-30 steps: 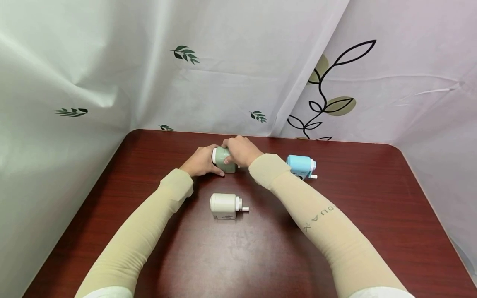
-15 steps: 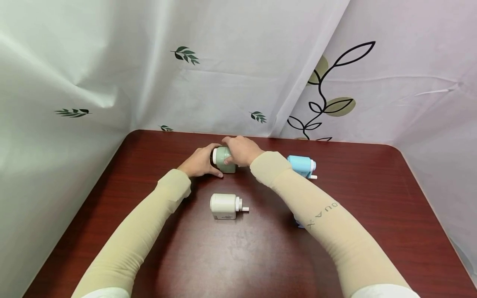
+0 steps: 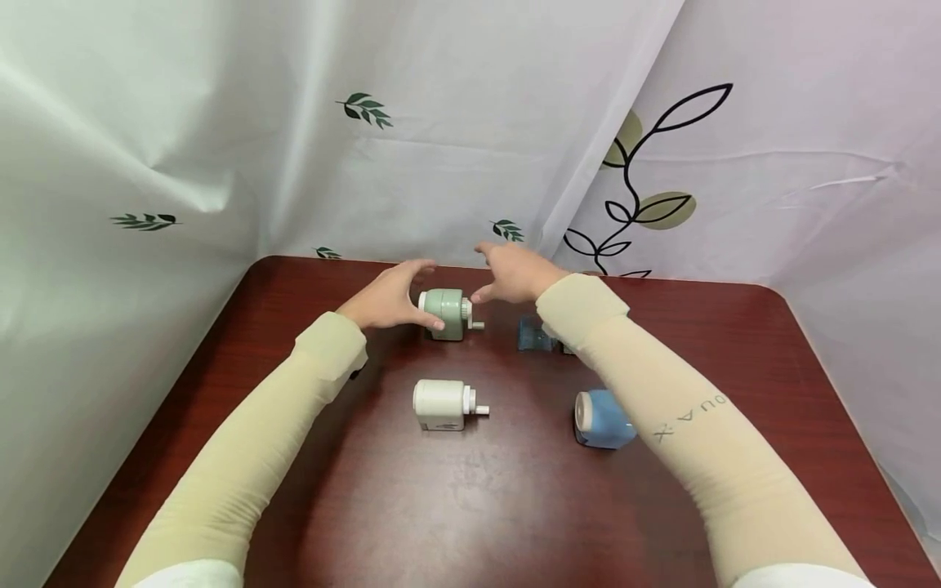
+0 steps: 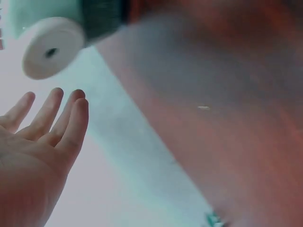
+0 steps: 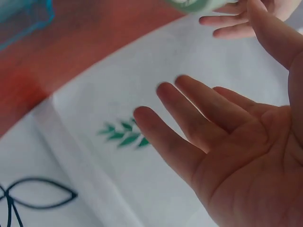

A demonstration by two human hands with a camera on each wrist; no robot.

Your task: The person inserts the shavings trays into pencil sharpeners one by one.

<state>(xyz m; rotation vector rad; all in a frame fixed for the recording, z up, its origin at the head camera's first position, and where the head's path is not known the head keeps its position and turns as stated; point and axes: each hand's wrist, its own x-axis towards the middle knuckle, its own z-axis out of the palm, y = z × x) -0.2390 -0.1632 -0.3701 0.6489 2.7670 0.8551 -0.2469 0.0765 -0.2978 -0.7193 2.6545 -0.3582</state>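
A green crank pencil sharpener [image 3: 444, 304] lies on the far part of the table, its white crank toward the right. My left hand [image 3: 390, 298] is open at its left end, the thumb overlapping the sharpener's front in the head view. In the left wrist view, the straight fingers are apart from the sharpener's round white end [image 4: 52, 49]. My right hand [image 3: 518, 273] is open and holds nothing, its thumb tip close to the crank side. The right wrist view shows its palm and spread fingers, with the green sharpener partly cut off at the top.
Nearer me lies a white crank sharpener [image 3: 441, 404]. A blue sharpener [image 3: 603, 418] is partly hidden by my right forearm. A dark blue see-through piece [image 3: 534, 335] lies beside my right cuff. White patterned cloth [image 3: 412, 188] hangs behind the table [image 3: 294, 282].
Both hands have let go of the green sharpener and drawn apart from it, the right one up and rightward. My right forearm now covers where the light blue sharpener showed; the darker blue one shows.
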